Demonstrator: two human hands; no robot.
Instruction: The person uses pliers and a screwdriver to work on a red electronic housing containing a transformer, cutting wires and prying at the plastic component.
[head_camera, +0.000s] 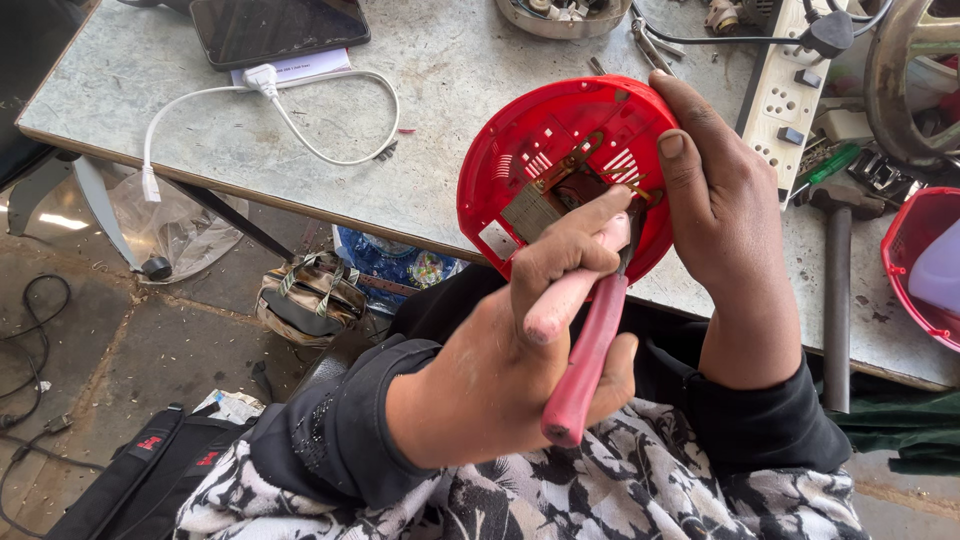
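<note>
Head view of work at a grey bench (420, 60). A round red plastic housing (520, 150) is held tilted above the near bench edge, its open inner side turned towards the camera; a metal part with brass-coloured strips (548, 198) is seen fixed inside it. The right hand (725, 200) is clasped around the housing's right rim, thumb laid over the inner face. The left hand (520, 350) is clenched around the handles of a pair of pink-and-red-handled pliers (585, 340), whose dark nose is set against the metal part near the housing's centre.

On the bench, well apart from the hands, are seen a white cable with plug (270, 100), a dark tablet (280, 28) lying on a white paper, a white power strip (785, 90), a hammer (838, 280) beside the right wrist, and a second red shell (905, 260) at the right edge. A black bag (150, 470) is seen on the floor.
</note>
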